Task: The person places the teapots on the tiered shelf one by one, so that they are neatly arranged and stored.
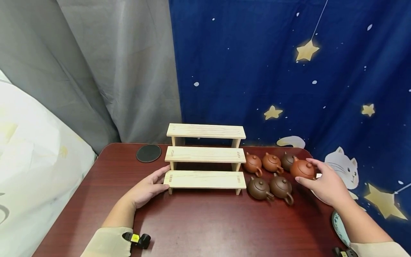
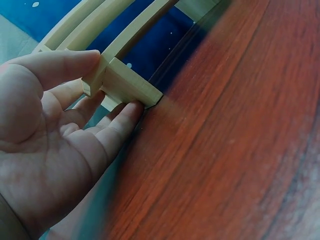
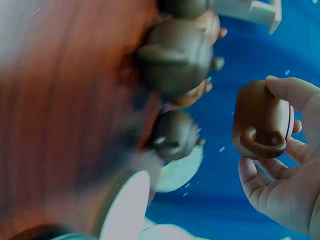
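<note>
A three-tier wooden display stand (image 1: 205,179) stands on the dark red table. My left hand (image 1: 148,190) grips the left end of its lowest tier; in the left wrist view the thumb lies on the shelf end and fingers touch the leg (image 2: 127,86). To the right, my right hand (image 1: 332,185) holds an orange-brown clay teapot (image 1: 302,169) between thumb and fingers. In the right wrist view that teapot (image 3: 260,112) hangs above the table, its loop handle towards the camera. Two more orange-brown teapots (image 1: 272,163) and several dark brown teapots (image 1: 281,186) sit just right of the stand.
A round black coaster (image 1: 148,153) lies at the back left of the table. At the right edge is a plate with a blue-patterned rim (image 1: 340,228), partly behind the right forearm. Grey and blue curtains (image 1: 224,71) hang close behind the table.
</note>
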Demonstrator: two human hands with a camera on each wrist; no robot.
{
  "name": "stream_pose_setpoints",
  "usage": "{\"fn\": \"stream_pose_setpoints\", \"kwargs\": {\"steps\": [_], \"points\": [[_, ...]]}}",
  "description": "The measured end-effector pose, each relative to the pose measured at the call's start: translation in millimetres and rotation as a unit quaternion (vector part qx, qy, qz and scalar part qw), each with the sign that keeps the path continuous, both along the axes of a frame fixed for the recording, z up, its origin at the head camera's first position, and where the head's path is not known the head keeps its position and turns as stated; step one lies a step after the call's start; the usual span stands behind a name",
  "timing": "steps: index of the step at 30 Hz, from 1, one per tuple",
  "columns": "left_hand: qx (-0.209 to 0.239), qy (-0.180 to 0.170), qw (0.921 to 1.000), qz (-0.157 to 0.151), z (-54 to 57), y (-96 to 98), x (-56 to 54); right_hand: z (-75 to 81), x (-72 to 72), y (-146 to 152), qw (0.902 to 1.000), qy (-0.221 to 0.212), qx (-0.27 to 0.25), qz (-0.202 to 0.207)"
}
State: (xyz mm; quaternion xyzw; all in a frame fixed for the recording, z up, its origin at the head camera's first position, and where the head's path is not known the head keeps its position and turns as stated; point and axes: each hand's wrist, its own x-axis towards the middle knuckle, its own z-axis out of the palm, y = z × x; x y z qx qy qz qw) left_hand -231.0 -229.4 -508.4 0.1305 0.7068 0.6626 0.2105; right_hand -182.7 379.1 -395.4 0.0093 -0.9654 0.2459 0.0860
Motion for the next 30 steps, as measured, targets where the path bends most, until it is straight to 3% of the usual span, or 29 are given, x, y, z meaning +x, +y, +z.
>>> {"fn": "stream_pose_setpoints", "kwargs": {"steps": [5,9,15,21,30], "points": [[0.006,-0.002,1.0000,-0.004,-1.9,0.2,-1.0,19.4,1.6,-24,0.9990,0.035,-0.017,0.022],[0.010,-0.002,0.9999,-0.006,-1.6,0.4,-0.5,30.2,-2.5,-47,0.9941,0.051,-0.070,0.064],[0.006,-0.001,1.0000,-0.007,-1.4,-1.5,-0.1,40.7,-12.2,-89,0.9846,0.033,-0.130,0.113],[0.010,0.000,0.9999,-0.011,-1.0,-2.8,-0.4,50.7,-27.3,-135,0.9749,0.007,-0.172,0.142],[0.009,0.001,0.9999,-0.011,-1.5,-2.9,0.3,61.2,-63.2,-197,0.9638,-0.005,-0.204,0.172]]}}
